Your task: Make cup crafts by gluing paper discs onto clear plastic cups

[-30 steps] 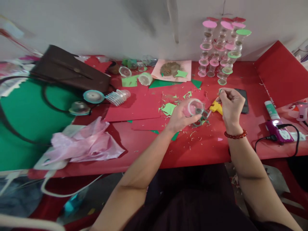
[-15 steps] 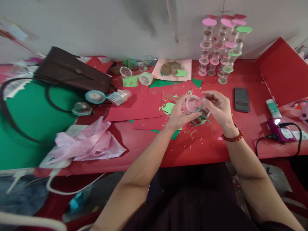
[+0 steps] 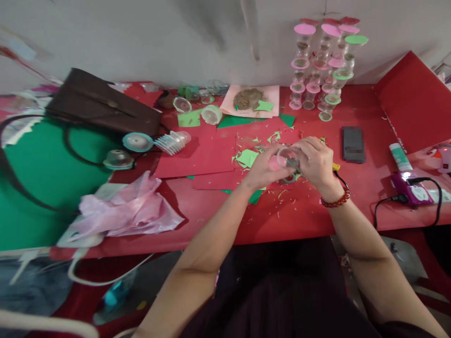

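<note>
A clear plastic cup (image 3: 289,157) with a pink piece (image 3: 275,163) at its left end lies tilted between my hands, its round rim turned up. My left hand (image 3: 265,168) is closed around the cup from the left, the thumb along its near side. On the other side, my right hand (image 3: 314,159) has its fingers curled and pressed against the cup's right edge; its fingertips are partly hidden. Below the cup, green loops (image 3: 289,179) like scissor handles show on the table. Beside my right wrist lies a yellow-ended tool (image 3: 336,166), mostly covered.
Green paper scraps (image 3: 246,158) and shavings litter the red table (image 3: 296,223). Stacked cups (image 3: 172,142), a brown bag (image 3: 105,104) and a pink plastic bag (image 3: 130,209) lie left. Towers of joined cups (image 3: 301,61) stand behind; a dark phone-like object (image 3: 353,144) and a glue stick (image 3: 400,157) are right.
My right hand has turned and closed in on the cup; its fingers were more spread before. The yellow-ended tool now shows more. The left hand keeps its hold.
</note>
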A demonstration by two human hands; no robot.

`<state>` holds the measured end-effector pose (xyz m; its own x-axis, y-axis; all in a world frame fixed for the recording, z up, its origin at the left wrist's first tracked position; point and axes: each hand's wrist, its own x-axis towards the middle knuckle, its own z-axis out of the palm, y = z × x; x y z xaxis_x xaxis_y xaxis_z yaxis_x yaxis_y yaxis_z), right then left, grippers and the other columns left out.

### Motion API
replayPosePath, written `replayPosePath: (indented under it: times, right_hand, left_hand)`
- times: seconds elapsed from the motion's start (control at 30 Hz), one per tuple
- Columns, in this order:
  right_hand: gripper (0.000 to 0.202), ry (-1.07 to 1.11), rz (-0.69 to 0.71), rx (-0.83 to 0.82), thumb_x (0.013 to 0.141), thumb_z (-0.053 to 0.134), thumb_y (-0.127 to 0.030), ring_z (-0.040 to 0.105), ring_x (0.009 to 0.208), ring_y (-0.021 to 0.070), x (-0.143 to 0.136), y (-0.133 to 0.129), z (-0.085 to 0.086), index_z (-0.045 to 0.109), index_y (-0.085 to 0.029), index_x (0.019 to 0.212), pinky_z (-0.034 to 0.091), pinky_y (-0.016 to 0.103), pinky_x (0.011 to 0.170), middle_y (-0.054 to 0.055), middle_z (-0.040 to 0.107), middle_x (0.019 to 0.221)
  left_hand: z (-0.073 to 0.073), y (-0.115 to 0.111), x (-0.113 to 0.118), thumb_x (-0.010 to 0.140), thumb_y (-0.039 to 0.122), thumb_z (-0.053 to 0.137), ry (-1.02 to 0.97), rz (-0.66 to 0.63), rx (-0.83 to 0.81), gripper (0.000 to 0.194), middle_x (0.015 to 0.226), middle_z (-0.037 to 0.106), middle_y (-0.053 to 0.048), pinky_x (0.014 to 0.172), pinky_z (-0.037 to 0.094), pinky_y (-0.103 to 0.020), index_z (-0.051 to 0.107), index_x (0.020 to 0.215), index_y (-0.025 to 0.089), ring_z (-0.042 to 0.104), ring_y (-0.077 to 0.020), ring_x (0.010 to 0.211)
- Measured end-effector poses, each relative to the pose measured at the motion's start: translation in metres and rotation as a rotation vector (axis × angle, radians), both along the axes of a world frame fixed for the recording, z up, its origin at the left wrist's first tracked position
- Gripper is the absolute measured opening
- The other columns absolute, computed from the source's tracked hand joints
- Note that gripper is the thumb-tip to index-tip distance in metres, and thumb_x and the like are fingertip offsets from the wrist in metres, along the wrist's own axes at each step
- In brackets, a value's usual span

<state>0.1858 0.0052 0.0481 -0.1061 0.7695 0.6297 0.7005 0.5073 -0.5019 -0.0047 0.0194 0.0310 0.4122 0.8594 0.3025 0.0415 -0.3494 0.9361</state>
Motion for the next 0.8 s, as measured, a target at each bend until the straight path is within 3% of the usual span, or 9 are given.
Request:
replayPosePath:
  times: [0.23,0.47,0.63,0.8]
  right_hand:
    - [0.019,0.191,0.062,-0.137,0.093,0.055,-0.018,0.062,0.077,0.0178,-0.006,-0.004,0.013,0.060,-0.025,0.077,0.050,0.033,0.077,0.001,0.067,0.077]
    - [0.015,0.409,0.043,-0.327,0.093,0.056,-0.023,0.053,0.068,0.0134,-0.015,-0.004,0.006,0.054,-0.024,0.078,0.044,0.030,0.069,-0.002,0.057,0.072]
    - [0.015,0.448,0.026,-0.334,0.093,0.058,-0.025,0.052,0.067,0.0127,-0.015,-0.002,0.003,0.055,-0.024,0.078,0.045,0.030,0.067,-0.002,0.057,0.073]
    - [0.012,0.496,-0.139,-0.233,0.094,0.058,-0.024,0.054,0.066,0.0127,0.001,0.010,-0.003,0.059,-0.023,0.082,0.047,0.030,0.068,-0.002,0.059,0.073]
  left_hand:
    - [0.007,-0.001,-0.007,0.072,0.039,0.091,-0.129,-0.159,-0.154,0.046,0.121,0.077,-0.006,0.109,0.055,-0.048,0.076,0.114,0.030,0.070,-0.0276,0.118]
    - [0.004,0.004,-0.009,0.072,0.039,0.089,-0.149,-0.255,-0.256,0.043,0.116,0.075,-0.006,0.099,0.057,-0.044,0.076,0.113,0.029,0.070,-0.0256,0.110]
    - [0.006,0.004,-0.011,0.070,0.043,0.089,-0.166,-0.284,-0.281,0.041,0.112,0.075,-0.005,0.098,0.056,-0.044,0.077,0.107,0.031,0.070,-0.0259,0.107]
    - [0.019,-0.006,-0.009,0.068,0.050,0.091,-0.099,-0.453,-0.247,0.040,0.103,0.075,-0.006,0.092,0.058,-0.044,0.077,0.099,0.028,0.071,-0.0255,0.096]
